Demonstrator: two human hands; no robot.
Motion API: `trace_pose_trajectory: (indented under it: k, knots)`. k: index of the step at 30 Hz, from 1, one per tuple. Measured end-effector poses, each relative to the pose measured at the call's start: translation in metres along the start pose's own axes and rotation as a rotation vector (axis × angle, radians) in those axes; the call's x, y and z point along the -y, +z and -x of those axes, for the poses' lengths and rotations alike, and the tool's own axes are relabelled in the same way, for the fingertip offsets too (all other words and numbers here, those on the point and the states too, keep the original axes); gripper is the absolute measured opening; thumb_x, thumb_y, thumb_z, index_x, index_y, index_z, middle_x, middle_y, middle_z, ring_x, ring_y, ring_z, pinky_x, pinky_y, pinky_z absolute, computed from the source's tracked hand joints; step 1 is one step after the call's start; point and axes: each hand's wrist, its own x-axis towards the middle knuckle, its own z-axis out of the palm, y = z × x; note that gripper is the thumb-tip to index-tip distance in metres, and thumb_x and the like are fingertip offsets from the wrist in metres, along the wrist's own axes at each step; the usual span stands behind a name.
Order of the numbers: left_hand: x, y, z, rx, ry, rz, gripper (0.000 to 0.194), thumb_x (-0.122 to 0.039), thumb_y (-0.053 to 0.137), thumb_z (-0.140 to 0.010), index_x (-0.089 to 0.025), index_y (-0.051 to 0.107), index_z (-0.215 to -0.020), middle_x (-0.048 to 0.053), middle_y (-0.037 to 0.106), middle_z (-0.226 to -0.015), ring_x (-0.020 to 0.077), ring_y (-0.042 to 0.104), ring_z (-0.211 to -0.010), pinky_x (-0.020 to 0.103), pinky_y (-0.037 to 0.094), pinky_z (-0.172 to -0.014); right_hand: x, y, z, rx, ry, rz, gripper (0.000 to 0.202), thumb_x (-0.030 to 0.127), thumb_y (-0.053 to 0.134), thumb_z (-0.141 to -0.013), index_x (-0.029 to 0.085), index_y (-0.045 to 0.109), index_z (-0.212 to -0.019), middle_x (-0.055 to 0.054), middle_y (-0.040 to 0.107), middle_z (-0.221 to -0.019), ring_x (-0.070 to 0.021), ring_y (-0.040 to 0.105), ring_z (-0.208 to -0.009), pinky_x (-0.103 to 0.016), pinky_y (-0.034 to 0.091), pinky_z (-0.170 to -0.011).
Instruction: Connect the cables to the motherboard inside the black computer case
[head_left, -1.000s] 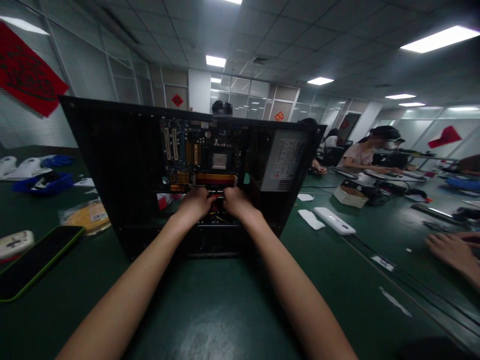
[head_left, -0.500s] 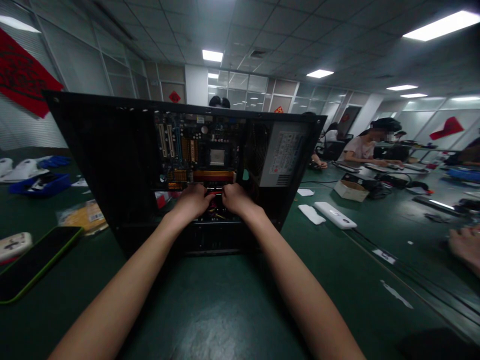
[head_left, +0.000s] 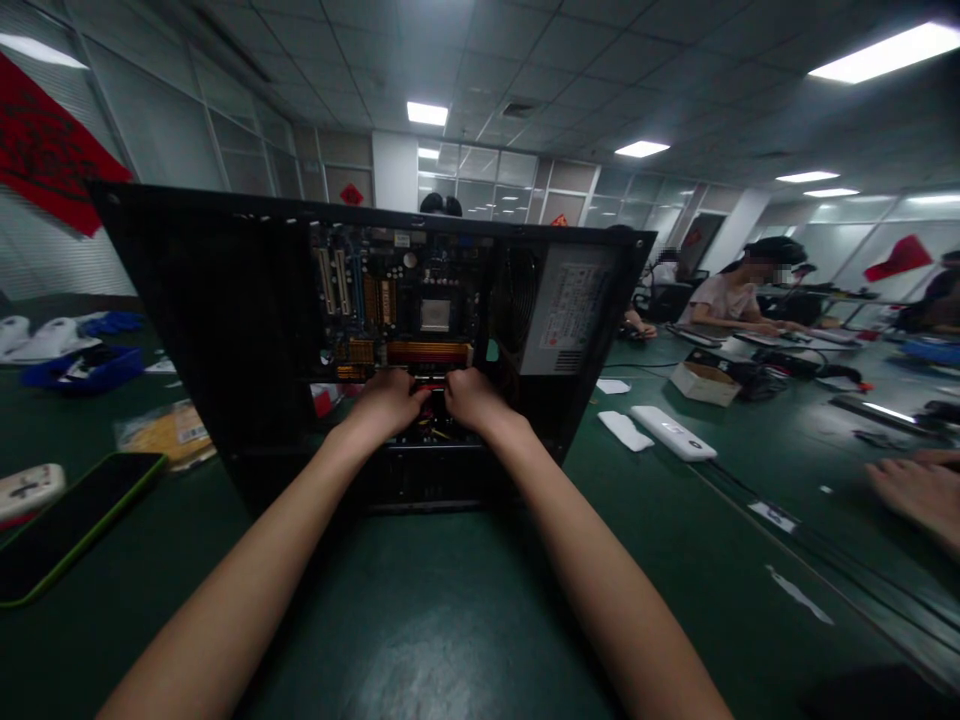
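Here, both hands (head_left: 431, 400) inside computer case (head_left: 225, 320), touching cables (head_left: 429, 412)

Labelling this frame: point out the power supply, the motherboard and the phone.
power supply (head_left: 564, 318), head view, on its label sticker.
motherboard (head_left: 435, 315), head view, on its CPU socket.
phone (head_left: 71, 520), head view, on its dark screen.

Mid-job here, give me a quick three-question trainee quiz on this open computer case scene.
1. True or false: both hands reach inside the black open computer case.
2. Which lies at the table's left edge? A) black smartphone with green edge B) keyboard C) mug
3. Fill in: the long white rectangular device lies to the ___ of the case.

Key:
1. True: left hand and right hand meet below the motherboard.
2. A: the smartphone.
3. Right: the white device on the green table.
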Motion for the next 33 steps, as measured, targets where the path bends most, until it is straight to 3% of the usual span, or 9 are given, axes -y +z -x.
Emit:
trace_pose_trajectory:
  k: [14,33]
  knots:
    - [-0.0016,0.0014,0.0027,-0.009,-0.027,0.012,0.033,-0.041,0.053,-0.092,-0.016,0.073,-0.099,0.015,0.073,-0.102,0.0285,0.068,-0.097,0.034,0.05,-0.081,-0.0011,0.0025,-0.0027,0.011,0.048,-0.006,0.029,0.02,0.047,-0.096,0.014,0.07,-0.113,-0.018,0.069,-0.112,-0.0267,0.068,-0.101,-0.03,0.049,-0.08]
    - [0.0018,0.003,0.0021,-0.031,-0.008,0.037,0.029,-0.039,0.057,-0.091,-0.016,0.074,-0.097,0.013,0.074,-0.098,0.0243,0.068,-0.091,0.029,0.048,-0.076,-0.0076,0.0082,-0.0024,-0.003,-0.055,-0.01,0.028,0.014,0.044,-0.098,0.012,0.069,-0.111,-0.017,0.07,-0.11,-0.0237,0.067,-0.103,-0.026,0.046,-0.081]
